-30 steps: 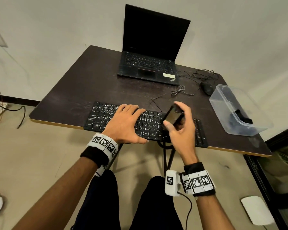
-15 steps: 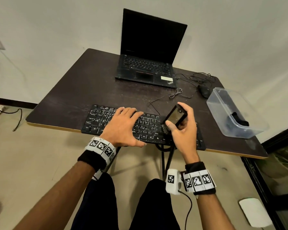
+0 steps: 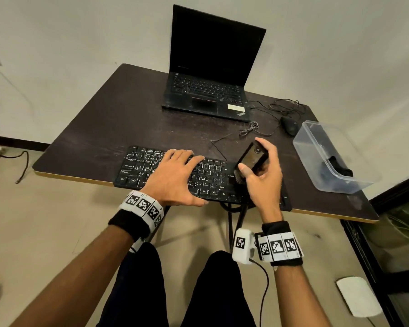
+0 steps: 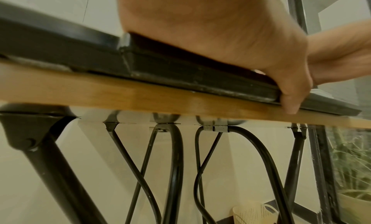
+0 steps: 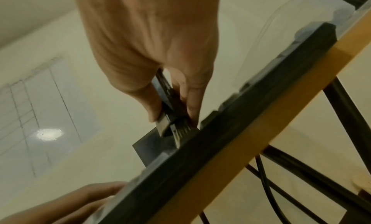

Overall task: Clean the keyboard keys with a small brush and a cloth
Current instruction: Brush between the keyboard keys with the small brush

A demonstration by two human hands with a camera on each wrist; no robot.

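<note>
One brush [image 3: 250,161], pinched in the right hand [image 3: 263,178] grip, tilts bristles-down onto the keyboard [image 3: 137,166] at frame centre on the worktop, whose unbrushed keys run leftward under the flat left hand [image 3: 172,178].

The counter [image 3: 128,119] is dark and matt, scuffed — its edge pale wood. The bin [image 3: 316,147] is clear plastic; the keyboard [image 3: 137,171] black plastic — the brush [image 3: 252,158] glossy.
</note>
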